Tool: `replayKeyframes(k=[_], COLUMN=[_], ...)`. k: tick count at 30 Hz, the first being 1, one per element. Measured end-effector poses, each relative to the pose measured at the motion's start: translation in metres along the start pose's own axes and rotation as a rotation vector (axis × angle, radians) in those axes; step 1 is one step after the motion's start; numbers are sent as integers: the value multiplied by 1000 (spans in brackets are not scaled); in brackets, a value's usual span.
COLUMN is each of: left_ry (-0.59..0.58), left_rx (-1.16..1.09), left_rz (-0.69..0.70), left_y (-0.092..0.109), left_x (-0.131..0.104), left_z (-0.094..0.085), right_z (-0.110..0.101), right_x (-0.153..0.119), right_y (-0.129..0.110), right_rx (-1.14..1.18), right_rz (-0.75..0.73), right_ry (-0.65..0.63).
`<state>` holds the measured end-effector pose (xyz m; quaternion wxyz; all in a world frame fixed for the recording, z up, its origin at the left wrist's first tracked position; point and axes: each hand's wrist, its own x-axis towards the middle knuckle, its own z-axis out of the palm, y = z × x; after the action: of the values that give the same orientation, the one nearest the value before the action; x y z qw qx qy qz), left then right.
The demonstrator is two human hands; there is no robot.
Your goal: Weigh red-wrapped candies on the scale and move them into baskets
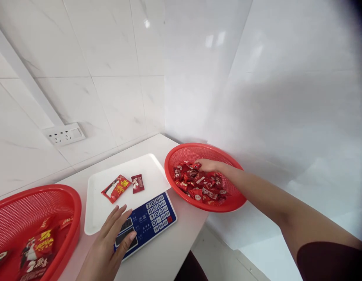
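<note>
My left hand (pixel 112 236) hovers over or rests on the display end of a digital scale, its fingers apart and nothing held. The scale has a blue keypad panel (pixel 145 224) and a white weighing tray (pixel 125 210). A larger red and yellow packet (pixel 116 188) and a small dark red packet (pixel 137 183) lie apart on the tray. My right hand (pixel 207 165) reaches into the right red mesh basket (pixel 181 195), which holds many small red packets (pixel 204 183). Its fingertips are closed on a small red packet (pixel 197 166).
At the lower left, another red mesh basket (pixel 72 203) contains larger red packets (pixel 37 249). Both baskets and the scale stand on a white table (pixel 166 249) against tiled walls. A socket panel (pixel 65 134) is mounted on the left wall. The table's edge runs below the right basket.
</note>
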<state>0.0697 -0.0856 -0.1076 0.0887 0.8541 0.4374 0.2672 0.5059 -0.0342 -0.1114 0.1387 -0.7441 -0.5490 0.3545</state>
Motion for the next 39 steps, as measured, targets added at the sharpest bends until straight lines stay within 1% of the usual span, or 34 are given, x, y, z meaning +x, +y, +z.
replayKeyframes(k=[3, 5, 7, 11, 14, 16, 19, 22, 24, 26, 28, 30, 31, 33, 36, 39], left_ry=[-18, -36, -47, -64, -67, -67, -80, -86, -89, -97, -107, -121, -126, -135, -133, -127], left_rx=[-11, -20, -29, -39, -50, -57, -67, -67, -60, -54, -54, -61, -67, -75, -89, -110], left_rz=[-10, -20, -28, -20, -19, -20, -26, -21, -13, -9, -9, -16, -20, -27, -38, -46], left_y=[5, 6, 7, 7, 8, 10, 11, 11, 12, 12, 13, 14, 13, 12, 9, 7], left_x=[0, 0, 0, 0, 0, 0, -1, -1, -1, -2, -3, -5, -6, -9, -13, -14], left_z=[-2, -3, -3, -1, 0, 0, -1, -2, -2, -2, -3, -4, -4, -5, -6, -7], right_z=[-8, -12, -11, 6, 20, 23, 15, 4, 6, 18, 36, 55, 62, 69, 64, 47], right_x=[0, -1, -2, -7, -12, -16, -18, -16, -16, -16, -17, -16, -15, -11, -4, -1], right_y=[-1, 0, 2, 4, -2, -7, -16, -25, -32, -39, -44, -45, -45, -41, -34, -30], right_rx=[65, 88, 80, -18, -99, -129, -150, -205, -268, -333, -385, -425, -440, -462, -466, -414], right_rz=[-42, -69, -91, -134, -155, -192, -250, -250, -254, -283, -312, -311, -302, -283, -271, -266], right_ry=[-72, -79, -72, -88, -97, -90, -51, 60, 105, 70, -27, -113, -131, -118, -47, 50])
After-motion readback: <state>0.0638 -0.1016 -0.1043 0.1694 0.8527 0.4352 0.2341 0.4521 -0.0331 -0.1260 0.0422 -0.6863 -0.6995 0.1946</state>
